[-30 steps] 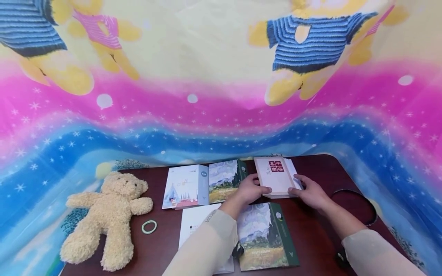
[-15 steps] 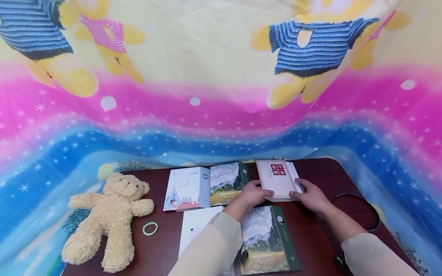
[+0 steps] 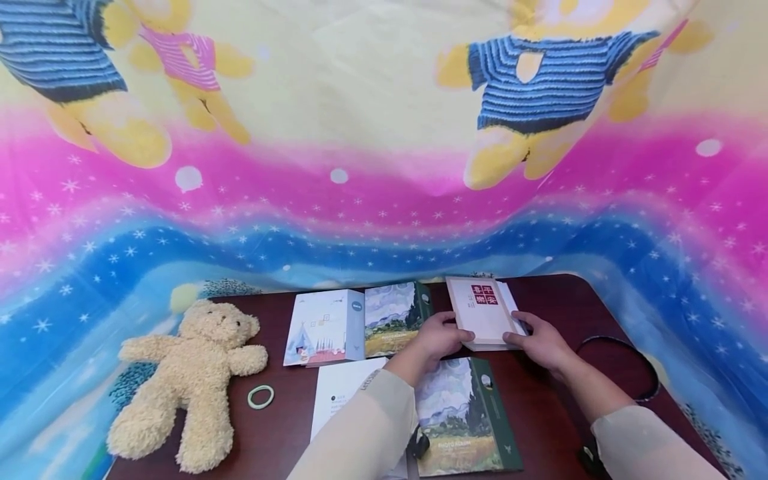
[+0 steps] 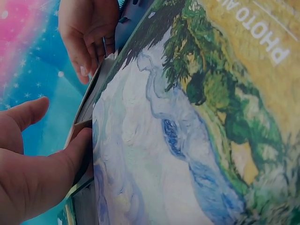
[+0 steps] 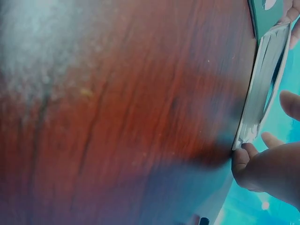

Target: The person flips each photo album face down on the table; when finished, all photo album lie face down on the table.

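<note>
A thick white album [image 3: 478, 312] with red square characters on its cover lies at the back right of the table in the head view. My left hand [image 3: 441, 337] holds its near left corner, the thumb on the cover. At the near right corner my right hand [image 3: 543, 341] grips it, thumb on top and fingers along the right edge. The right wrist view shows its page block [image 5: 265, 77] edge-on, with my right fingers [image 5: 241, 161] under one end. Below my left wrist lies a photo album [image 3: 459, 420] with a painted landscape and green spine.
Left of my hands are another landscape album [image 3: 389, 323] and a white album with a tent picture [image 3: 318, 327]. A white booklet [image 3: 336, 390] is partly under my left sleeve. A teddy bear [image 3: 192, 380], a green ring [image 3: 261, 397] and a black headband [image 3: 645, 360] lie farther out.
The head view has shifted slightly, so everything sits a little lower and to the right. Both hands keep their hold on the white album, which stays in about the same place.
</note>
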Demonstrator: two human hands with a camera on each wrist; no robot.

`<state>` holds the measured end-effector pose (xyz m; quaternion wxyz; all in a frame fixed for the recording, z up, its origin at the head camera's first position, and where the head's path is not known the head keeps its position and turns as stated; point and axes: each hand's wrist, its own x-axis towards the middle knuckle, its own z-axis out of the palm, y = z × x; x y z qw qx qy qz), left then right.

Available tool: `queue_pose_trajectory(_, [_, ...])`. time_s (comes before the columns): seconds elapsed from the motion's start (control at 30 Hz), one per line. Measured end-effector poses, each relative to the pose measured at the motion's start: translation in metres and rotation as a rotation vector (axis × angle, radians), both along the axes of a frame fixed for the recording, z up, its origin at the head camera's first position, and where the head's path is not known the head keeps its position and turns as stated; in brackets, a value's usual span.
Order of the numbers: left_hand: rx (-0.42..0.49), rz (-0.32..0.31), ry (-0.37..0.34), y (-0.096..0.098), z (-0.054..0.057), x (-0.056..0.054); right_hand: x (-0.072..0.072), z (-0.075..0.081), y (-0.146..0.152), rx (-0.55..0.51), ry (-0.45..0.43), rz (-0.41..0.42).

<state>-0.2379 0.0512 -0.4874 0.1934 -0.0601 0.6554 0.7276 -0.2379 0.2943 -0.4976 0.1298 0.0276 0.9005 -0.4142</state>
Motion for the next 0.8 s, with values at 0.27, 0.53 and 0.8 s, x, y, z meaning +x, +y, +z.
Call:
queue_pose_trajectory(0.27, [-0.06,-0.033,0.063,-0.0026,0.0003,0.0018,0.0022,-0.0016,-0.0019,-0.015,-0.002,0.001])
queue_pose_trajectory(0.53, [-0.018,-0.082,0.066,-0.0043,0.0031,0.0045,0.0027,-0.0034,-0.0034,-0.026,-0.015,-0.003])
queue_pose_trajectory(0.8, [0.004,-0.089,0.081,-0.0078,0.0059,0.0092,0.0046,-0.0033,-0.0042,-0.037,-0.014,0.004])
